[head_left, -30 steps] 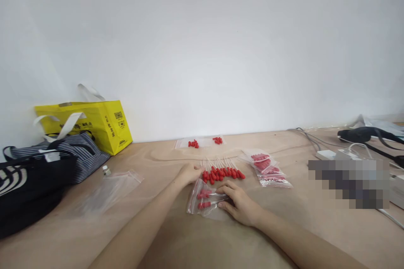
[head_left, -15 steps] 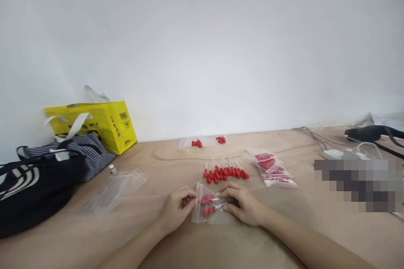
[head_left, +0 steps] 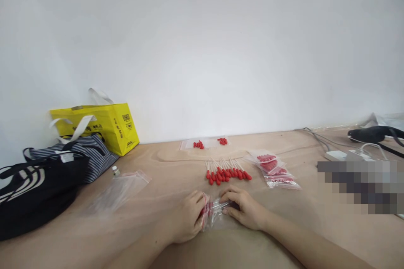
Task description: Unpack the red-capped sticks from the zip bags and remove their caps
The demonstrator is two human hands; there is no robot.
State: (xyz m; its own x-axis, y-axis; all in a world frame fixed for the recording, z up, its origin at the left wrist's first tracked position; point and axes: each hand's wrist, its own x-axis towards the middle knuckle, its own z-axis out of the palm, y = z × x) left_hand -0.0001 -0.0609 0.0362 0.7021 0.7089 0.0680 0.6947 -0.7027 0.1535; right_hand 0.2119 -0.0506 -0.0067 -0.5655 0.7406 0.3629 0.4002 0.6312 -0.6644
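Observation:
Close to the table's near edge, a clear zip-lock bag [head_left: 216, 217] is crumpled between my hands. Glass droppers [head_left: 218, 205] with red rubber bulbs show through its film. My left hand [head_left: 188, 217] wraps round the bag's red-lined end, where the bulbs are mostly hidden by the fingers. At the opposite end, my right hand [head_left: 244, 209] has its thumb and fingers closed on the bag around the glass tubes. Just beyond the hands lies a row of loose red-bulbed droppers [head_left: 227, 174], tubes pointing away from me.
Packed bags of red bulbs [head_left: 267, 162] lie to the right. Against the wall, a flat bag [head_left: 188, 144] bears red bulbs. Flat clear bags [head_left: 121, 189] and a small vial [head_left: 115, 171] are at left, near a yellow bag [head_left: 124, 128] and black bag [head_left: 41, 193]. Cables [head_left: 318, 138] run at right.
My left hand has moved right and closed over the bag's red-lined end and the bulbs, bunching the film. The right hand stays nearly in place. The view has shifted slightly.

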